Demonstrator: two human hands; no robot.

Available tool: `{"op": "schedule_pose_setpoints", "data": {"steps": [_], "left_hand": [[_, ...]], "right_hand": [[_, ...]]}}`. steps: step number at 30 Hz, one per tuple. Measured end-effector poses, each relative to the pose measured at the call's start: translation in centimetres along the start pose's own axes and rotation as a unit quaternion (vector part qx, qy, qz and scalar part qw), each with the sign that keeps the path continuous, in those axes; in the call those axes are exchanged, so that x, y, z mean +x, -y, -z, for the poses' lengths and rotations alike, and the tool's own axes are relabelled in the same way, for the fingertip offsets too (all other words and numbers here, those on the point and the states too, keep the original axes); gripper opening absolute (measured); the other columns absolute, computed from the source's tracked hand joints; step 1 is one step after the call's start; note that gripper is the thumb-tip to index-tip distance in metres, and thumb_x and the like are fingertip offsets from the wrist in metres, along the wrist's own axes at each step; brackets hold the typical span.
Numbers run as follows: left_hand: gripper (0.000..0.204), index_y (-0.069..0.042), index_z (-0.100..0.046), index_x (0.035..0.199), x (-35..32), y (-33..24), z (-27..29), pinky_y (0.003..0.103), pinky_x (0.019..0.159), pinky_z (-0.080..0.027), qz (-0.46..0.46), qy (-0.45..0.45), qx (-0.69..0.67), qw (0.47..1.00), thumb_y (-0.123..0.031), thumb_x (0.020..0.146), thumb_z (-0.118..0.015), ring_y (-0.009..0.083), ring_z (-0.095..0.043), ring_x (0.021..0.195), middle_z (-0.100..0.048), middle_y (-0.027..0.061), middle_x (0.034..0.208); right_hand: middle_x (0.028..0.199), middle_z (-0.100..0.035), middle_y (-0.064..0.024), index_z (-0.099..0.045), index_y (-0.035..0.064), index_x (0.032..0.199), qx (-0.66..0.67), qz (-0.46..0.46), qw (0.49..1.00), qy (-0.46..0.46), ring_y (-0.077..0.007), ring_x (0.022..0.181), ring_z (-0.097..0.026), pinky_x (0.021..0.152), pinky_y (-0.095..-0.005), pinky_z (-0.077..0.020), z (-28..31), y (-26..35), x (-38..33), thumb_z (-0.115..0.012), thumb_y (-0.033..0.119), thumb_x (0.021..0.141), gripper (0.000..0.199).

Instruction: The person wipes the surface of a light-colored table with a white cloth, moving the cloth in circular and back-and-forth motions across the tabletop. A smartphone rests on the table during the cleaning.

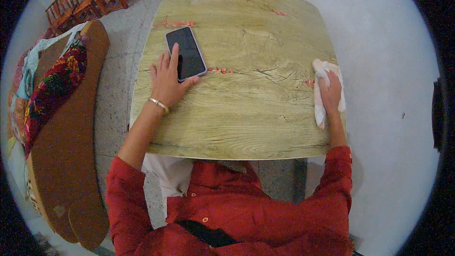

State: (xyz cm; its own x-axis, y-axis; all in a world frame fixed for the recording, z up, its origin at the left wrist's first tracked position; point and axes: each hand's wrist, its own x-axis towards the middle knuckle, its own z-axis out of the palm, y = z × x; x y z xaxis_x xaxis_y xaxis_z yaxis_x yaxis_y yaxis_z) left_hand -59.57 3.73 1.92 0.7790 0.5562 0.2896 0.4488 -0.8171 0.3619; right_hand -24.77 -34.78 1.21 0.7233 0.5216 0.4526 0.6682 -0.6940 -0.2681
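Observation:
A dark-screened phone (190, 59) with a pale purple edge lies screen up on the left part of the wood-patterned table (246, 114). My left hand (167, 77) rests over its lower left side, fingers spread. The index finger lies across the screen and the thumb touches the lower edge, while the other fingers reach past the phone onto the tabletop. At the table's right edge, my right hand (333, 92) presses down on a crumpled white cloth (320, 106), its fingers curled over the fabric. The fingertips are partly hidden in the folds.
A white wall (384, 66) runs close along the table's right side. To the left stands a brown sofa-like seat (71, 161) with a colourful patterned cloth (57, 87) draped on it. Wooden chairs (90, 0) line the far left, on grey floor (125, 42).

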Motion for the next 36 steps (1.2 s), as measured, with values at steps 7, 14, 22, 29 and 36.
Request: {"op": "schedule_pose_setpoints", "data": {"steps": [7,14,22,29,36], "left_hand": [[0.094,-0.014,-0.02,0.148,4.5,3.3,-1.8,0.068,0.103,-0.015,0.067,0.014,-0.033,0.997,-0.049,0.076,-0.069,0.0328,-0.028,0.137,-0.033,0.0168,0.146],[0.084,-0.022,-0.024,0.148,0.6,9.2,-1.7,0.067,0.103,-0.019,0.11,0.035,0.127,0.985,-0.064,0.081,-0.053,0.0413,-0.025,0.137,-0.026,0.0183,0.15],[0.085,-0.025,-0.022,0.148,-0.6,8.2,0.8,0.049,0.1,-0.04,0.147,0.082,0.129,0.977,-0.073,0.082,-0.042,0.0447,-0.04,0.127,-0.023,0.0281,0.148],[0.083,-0.029,-0.021,0.148,-0.9,5.8,2.4,0.049,0.094,-0.045,0.205,0.091,0.086,0.971,-0.075,0.081,-0.038,0.0446,-0.05,0.118,-0.033,0.0287,0.141],[0.081,-0.031,-0.023,0.147,-1.2,5.6,2.6,0.049,0.089,-0.048,0.2,0.065,0.101,0.972,-0.074,0.081,-0.039,0.0439,-0.055,0.109,-0.041,0.0264,0.134]], "right_hand": [[0.133,-0.05,-0.017,-0.061,0.013,0.119,0.055,0.131,0.988,0.055,-0.0356,0.128,-0.04,0.107,-0.052,-0.0268,-1.3,8.5,-0.6,-0.065,0.026,0.078,0.043],[0.138,-0.045,-0.0136,-0.059,0.0146,0.121,-0.011,-0.003,0.997,0.078,-0.0352,0.133,-0.034,0.107,-0.0613,-0.019,6.7,6.0,-11.9,-0.063,0.027,0.079,0.044],[0.136,-0.046,-0.0153,-0.059,0.0139,0.123,-0.104,-0.123,0.987,-0.013,-0.0348,0.126,-0.041,0.097,-0.0651,-0.0274,3.0,1.9,-6.4,-0.058,0.042,0.084,0.048],[0.134,-0.047,-0.0173,-0.06,0.0156,0.121,-0.053,0.008,0.998,0.032,-0.0365,0.126,-0.04,0.102,-0.0565,-0.0271,6.7,10.0,-15.1,-0.064,0.037,0.078,0.048],[0.136,-0.045,-0.0172,-0.057,0.017,0.126,-0.143,-0.17,0.975,-0.026,-0.0365,0.129,-0.038,0.1,-0.0625,-0.0258,7.3,0.6,-13.6,-0.062,0.043,0.08,0.052]]}}
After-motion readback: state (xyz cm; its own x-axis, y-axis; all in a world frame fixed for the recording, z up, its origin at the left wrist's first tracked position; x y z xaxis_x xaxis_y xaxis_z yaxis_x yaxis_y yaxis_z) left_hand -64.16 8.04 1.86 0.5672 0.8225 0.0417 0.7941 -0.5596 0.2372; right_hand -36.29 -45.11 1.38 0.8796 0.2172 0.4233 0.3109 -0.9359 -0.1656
